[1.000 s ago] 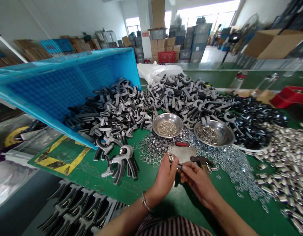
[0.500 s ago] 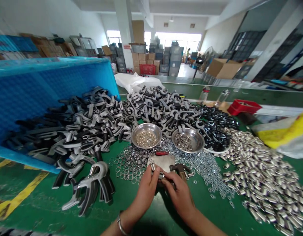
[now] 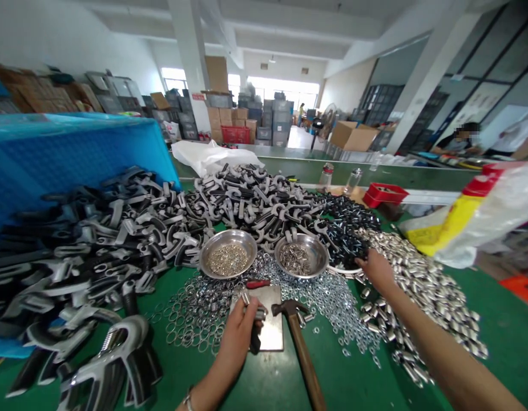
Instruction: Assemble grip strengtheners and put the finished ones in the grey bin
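Observation:
My left hand is closed around a small metal part with a coil spring and a dark lower end. It is above the left edge of a flat metal plate. My right hand is stretched out to the right, fingertips pinched at the edge of the pile of small black parts; what they grip, if anything, is too small to make out. Shiny metal cylinders lie beside and under that forearm. A claw hammer rests beside the plate, and a red-handled tool lies behind it.
Grey and black curved handles are heaped at the back and spill from a blue crate. Two steel bowls hold small metal pieces. Rings and nuts cover the middle. A yellow-white sack stands right; people sit beyond.
My right hand has left my left hand and moved right to the black parts. My left hand keeps the spring part. The view has turned right, uncovering the hammer and plate.

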Motion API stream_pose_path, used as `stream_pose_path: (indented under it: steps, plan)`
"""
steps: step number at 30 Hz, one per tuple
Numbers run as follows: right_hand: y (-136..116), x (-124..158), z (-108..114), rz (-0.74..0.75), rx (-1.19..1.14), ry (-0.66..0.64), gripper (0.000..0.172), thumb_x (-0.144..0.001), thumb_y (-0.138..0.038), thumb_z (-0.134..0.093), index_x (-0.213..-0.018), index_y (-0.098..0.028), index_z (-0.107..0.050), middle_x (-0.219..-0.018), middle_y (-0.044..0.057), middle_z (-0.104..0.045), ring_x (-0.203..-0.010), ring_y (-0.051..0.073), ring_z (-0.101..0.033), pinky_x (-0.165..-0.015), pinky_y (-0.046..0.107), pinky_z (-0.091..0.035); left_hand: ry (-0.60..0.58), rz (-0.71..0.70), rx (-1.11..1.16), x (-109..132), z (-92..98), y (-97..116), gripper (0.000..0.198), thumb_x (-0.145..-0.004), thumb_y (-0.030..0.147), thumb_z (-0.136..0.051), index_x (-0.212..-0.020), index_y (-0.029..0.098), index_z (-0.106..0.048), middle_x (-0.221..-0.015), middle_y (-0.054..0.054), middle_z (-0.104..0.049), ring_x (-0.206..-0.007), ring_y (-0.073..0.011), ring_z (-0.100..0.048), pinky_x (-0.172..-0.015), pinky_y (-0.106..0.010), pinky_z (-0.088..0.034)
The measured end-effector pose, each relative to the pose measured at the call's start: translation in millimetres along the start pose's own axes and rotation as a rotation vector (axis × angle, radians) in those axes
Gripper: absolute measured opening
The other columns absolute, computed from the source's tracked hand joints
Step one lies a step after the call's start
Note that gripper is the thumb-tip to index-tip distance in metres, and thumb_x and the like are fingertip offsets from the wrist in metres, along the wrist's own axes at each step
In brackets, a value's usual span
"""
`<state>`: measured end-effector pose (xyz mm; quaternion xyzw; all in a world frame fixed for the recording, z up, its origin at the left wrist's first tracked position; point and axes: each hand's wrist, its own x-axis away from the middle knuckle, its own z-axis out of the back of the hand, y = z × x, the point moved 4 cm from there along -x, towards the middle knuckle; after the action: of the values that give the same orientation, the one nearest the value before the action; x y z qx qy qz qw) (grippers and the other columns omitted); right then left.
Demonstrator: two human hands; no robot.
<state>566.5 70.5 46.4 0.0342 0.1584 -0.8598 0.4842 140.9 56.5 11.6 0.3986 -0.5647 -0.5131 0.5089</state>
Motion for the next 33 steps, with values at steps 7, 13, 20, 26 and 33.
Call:
stream_pose_path:
  steps: [7,13,20,26,33]
  plan:
    - [-11,32,10,0.004,0.021,-0.068,0.03,-0.094,-0.039,-0.047,-0.101,-0.014,-0.061,-0.097,0.023,-0.068,-0.083,0.032,-0.066,-0.065,0.039,-0.042,0.04,0.026,0.072,7,2.5,7,0.052,-0.081,0.068,-0.056,-0.085,0.017,-0.06,-0.08,-0.004,-0.064,-0.065,-0.0147,-0.059,-0.063,-0.026,-0.05]
    - [-120,171,9,0.421,-0.594,-0.444,0.031,-0.094,-0.049,-0.051,-0.109,-0.024,-0.061,-0.102,0.008,-0.072,-0.086,0.024,-0.068,-0.074,0.036,-0.053,-0.032,0.016,0.108,7,4.6,6,0.046,-0.09,0.061,-0.05,-0.091,0.016,-0.058,-0.084,-0.005,-0.064,-0.069,-0.0143,-0.058,-0.065,-0.025,-0.048]
    - [-177,209,8,0.584,-0.678,-0.451,0.023,-0.096,-0.038,-0.052,-0.111,-0.023,-0.059,-0.104,0.008,-0.071,-0.091,0.023,-0.067,-0.08,0.036,-0.053,-0.126,-0.087,0.028,21,14.4,21,0.039,-0.096,0.053,-0.046,-0.09,0.017,-0.057,-0.08,-0.002,-0.06,-0.071,-0.0139,-0.056,-0.07,-0.026,-0.046]
    - [-197,228,1,0.543,-0.854,-0.561,0.021,-0.093,-0.041,-0.058,-0.102,-0.023,-0.062,-0.097,0.007,-0.068,-0.088,0.022,-0.063,-0.08,0.037,-0.051,-0.167,-0.112,-0.028,32,21.2,22,0.029,-0.097,0.046,-0.046,-0.091,0.018,-0.054,-0.082,0.0,-0.06,-0.073,-0.014,-0.056,-0.07,-0.026,-0.045]
    - [-220,262,-27,-0.084,-1.388,-0.972,0.039,-0.094,-0.06,-0.045,-0.084,-0.023,-0.05,-0.062,-0.006,-0.042,-0.044,0.009,-0.028,-0.036,0.02,-0.024,-0.082,-0.204,-0.281,37,26.8,28,0.022,-0.096,0.04,-0.048,-0.087,0.019,-0.05,-0.077,0.002,-0.053,-0.071,-0.014,-0.047,-0.07,-0.028,-0.038]
